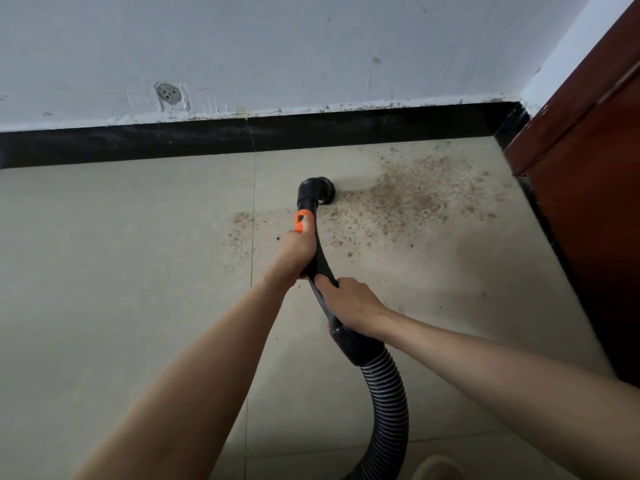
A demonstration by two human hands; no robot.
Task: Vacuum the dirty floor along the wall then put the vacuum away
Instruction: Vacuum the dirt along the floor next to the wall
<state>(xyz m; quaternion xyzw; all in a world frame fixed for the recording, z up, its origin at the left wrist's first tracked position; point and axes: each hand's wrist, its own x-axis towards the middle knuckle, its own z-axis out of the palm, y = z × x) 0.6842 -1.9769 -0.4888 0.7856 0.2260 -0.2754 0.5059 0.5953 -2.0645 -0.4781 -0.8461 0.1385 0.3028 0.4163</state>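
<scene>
While both hands hold the vacuum wand (317,251), the job looks only partly done. The left hand (298,249) grips the wand high up, fingers curled round it just below the orange band (300,221). The right hand (349,304) grips it lower down, fingers wrapped round the black tube near where the ribbed hose (388,393) joins. The round brush head (320,190) sits on the tile floor (121,254), touching the left edge of the big dirt patch (412,199). That patch of brown crumbs lies near the black baseboard (242,140) and spreads toward the corner by the reddish-brown door (588,185). A smaller bit of dirt (240,226) lies to the left of the wand. The floor further left looks clean. So I think most of the dirt is not sucked up yet. After that, the vacuum must be put away, and the machine itself is not in view.
</scene>
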